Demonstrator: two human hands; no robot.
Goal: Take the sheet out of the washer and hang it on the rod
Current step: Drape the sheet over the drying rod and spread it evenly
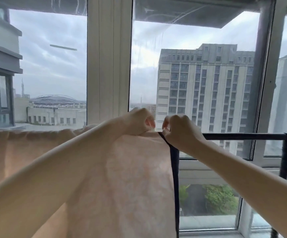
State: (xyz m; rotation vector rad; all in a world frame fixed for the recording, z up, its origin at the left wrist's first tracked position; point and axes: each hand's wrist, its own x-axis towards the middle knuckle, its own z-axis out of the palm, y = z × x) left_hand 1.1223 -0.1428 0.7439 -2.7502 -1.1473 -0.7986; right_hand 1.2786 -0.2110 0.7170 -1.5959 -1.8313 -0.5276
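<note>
There is one sheet (pixel 122 177), a soft, pale pink cloth, matte and lightly creased. It is draped over one rod (pixel 242 134) and hangs down from it in a broad flat panel, with its top fold gathered into small wrinkles along the left stretch. One narrow dark strip (pixel 175 169) runs down the sheet's right edge like a ribbon, from the rod to the bottom of my view. The rod is a thin, round, dark bar lying level. To the right of the sheet it is bare, and it meets one dark upright post (pixel 285 158) at a joint.

I have two grips, both at the sheet's top right corner, right at the rod and close beside each other. My left grip (pixel 137 122) has its fingers curled down onto the top fold, clamped on the cloth just left of the corner. My right grip (pixel 180 129) pinches the corner itself, where the dark strip begins, thumb and fingertips closed on the sheet. The hanging cloth lies below both, under my forearms.

Behind the rod stands a window with a smooth white frame post (pixel 108 66) between panes of streaked glass. Beyond it are a tall grey building (pixel 207 91) with many small windows, green trees (pixel 219 200) below and a cloudy sky.
</note>
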